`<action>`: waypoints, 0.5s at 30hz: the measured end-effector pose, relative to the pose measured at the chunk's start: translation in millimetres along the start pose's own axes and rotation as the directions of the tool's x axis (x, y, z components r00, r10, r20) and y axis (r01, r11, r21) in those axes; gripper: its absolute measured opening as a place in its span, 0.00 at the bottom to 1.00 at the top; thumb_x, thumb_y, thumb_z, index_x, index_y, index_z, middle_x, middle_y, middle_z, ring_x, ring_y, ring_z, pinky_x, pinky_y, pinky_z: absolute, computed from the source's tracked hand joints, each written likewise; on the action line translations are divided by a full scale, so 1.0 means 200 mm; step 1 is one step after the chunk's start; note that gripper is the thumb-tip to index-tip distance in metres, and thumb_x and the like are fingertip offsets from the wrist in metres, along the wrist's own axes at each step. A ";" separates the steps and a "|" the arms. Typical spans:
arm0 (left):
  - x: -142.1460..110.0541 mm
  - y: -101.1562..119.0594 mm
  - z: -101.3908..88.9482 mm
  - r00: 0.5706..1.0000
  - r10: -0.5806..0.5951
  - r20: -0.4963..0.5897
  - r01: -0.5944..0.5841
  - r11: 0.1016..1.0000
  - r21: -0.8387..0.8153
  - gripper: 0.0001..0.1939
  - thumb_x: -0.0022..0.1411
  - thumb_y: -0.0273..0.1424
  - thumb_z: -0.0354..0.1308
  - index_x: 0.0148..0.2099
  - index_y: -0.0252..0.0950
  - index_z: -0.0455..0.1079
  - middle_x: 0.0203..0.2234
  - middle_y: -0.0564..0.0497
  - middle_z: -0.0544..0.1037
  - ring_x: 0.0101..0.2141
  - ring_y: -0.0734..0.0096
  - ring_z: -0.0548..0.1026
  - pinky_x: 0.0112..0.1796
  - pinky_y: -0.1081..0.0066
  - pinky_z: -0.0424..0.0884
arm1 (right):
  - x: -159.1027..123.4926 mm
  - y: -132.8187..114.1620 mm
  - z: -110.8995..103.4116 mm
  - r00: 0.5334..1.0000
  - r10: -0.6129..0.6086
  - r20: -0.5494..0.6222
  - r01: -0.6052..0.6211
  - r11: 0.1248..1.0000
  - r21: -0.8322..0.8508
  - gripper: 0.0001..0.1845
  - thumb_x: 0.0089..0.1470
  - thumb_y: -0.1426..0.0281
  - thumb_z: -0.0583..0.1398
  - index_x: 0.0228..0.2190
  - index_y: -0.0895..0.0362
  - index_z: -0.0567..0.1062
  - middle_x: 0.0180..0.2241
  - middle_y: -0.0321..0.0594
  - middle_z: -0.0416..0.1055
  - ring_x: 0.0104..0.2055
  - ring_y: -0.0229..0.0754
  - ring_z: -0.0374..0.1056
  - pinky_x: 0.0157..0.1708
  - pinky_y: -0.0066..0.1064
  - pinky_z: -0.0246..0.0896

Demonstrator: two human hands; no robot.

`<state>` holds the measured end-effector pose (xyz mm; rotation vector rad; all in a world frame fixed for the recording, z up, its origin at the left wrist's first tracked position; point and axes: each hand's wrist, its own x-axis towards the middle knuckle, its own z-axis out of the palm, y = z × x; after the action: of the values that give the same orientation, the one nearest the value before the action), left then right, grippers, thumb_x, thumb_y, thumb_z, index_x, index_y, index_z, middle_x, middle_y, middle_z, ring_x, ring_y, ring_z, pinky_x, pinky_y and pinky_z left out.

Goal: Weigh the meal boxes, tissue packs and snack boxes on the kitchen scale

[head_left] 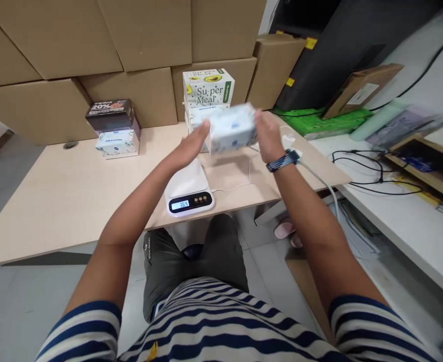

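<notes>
A light blue-and-white box (233, 129), blurred by motion, is held in the air between my two hands. My left hand (191, 145) presses its left end, and my right hand (268, 134) grips its right end. Below my left hand lies a white digital scale (188, 182), its lit display (179, 205) reading what looks like 364. Just behind the held box stands a stack, with a white "Su-per Meal" box (209, 90) on top of another light blue-and-white box (196, 116). My left wrist and hand hide part of the scale's top.
At the left on the wooden table (93, 201) are a dark box (110, 114) marked 20% and a patterned light blue box (118, 144). Cardboard boxes (142, 95) line the back. A white cable (240, 186) runs from the scale. Black cables (375, 171) lie on the right-hand shelf.
</notes>
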<state>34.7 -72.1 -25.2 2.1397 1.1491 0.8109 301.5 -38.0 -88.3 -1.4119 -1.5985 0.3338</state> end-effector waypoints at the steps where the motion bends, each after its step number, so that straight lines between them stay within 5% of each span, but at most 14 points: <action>1: -0.02 -0.10 0.04 0.991 -0.118 0.059 0.117 0.993 0.025 0.37 0.78 0.58 0.39 0.73 0.45 0.72 0.78 0.52 0.64 0.80 0.45 0.51 0.79 0.39 0.42 | -0.05 0.07 0.07 0.999 0.048 0.016 -0.048 0.999 -0.005 0.65 0.61 0.23 0.38 0.67 0.65 0.70 0.67 0.61 0.71 0.70 0.56 0.69 0.74 0.59 0.66; 3: -0.08 -0.26 0.06 0.963 -0.244 0.110 0.236 0.968 0.087 0.39 0.77 0.61 0.42 0.76 0.45 0.67 0.78 0.48 0.62 0.81 0.43 0.49 0.79 0.34 0.29 | -0.14 0.20 0.19 0.995 0.097 0.035 -0.096 0.995 -0.022 0.63 0.56 0.22 0.49 0.62 0.65 0.76 0.65 0.65 0.72 0.69 0.61 0.71 0.73 0.63 0.65; 5: -0.16 -0.37 0.03 0.957 -0.274 0.099 0.262 0.958 0.116 0.40 0.77 0.61 0.41 0.78 0.45 0.65 0.79 0.48 0.60 0.82 0.47 0.48 0.80 0.36 0.26 | -0.18 0.30 0.26 0.995 0.090 0.042 -0.088 0.996 -0.035 0.58 0.56 0.26 0.57 0.62 0.64 0.77 0.67 0.65 0.70 0.72 0.62 0.67 0.77 0.62 0.60; 8: -0.24 -0.49 -0.09 0.950 -0.311 0.036 0.304 0.943 0.134 0.40 0.78 0.60 0.38 0.77 0.45 0.66 0.79 0.50 0.61 0.82 0.53 0.51 0.82 0.43 0.35 | -0.17 0.35 0.32 0.997 0.050 0.067 -0.046 0.997 -0.064 0.49 0.60 0.34 0.61 0.62 0.62 0.77 0.69 0.62 0.68 0.74 0.61 0.64 0.77 0.61 0.58; 15: -0.42 -0.93 -0.38 0.853 -0.389 -0.347 0.453 0.883 0.122 0.35 0.77 0.52 0.42 0.62 0.30 0.76 0.69 0.30 0.74 0.74 0.38 0.67 0.78 0.42 0.54 | -0.14 0.34 0.44 0.994 0.088 0.063 -0.077 0.983 -0.166 0.28 0.69 0.51 0.64 0.62 0.54 0.77 0.68 0.51 0.69 0.70 0.52 0.67 0.72 0.55 0.66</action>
<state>-154.2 -43.5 -129.4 1.8319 1.8615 0.8729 271.5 -10.3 -195.9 -1.6105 -1.6579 0.3094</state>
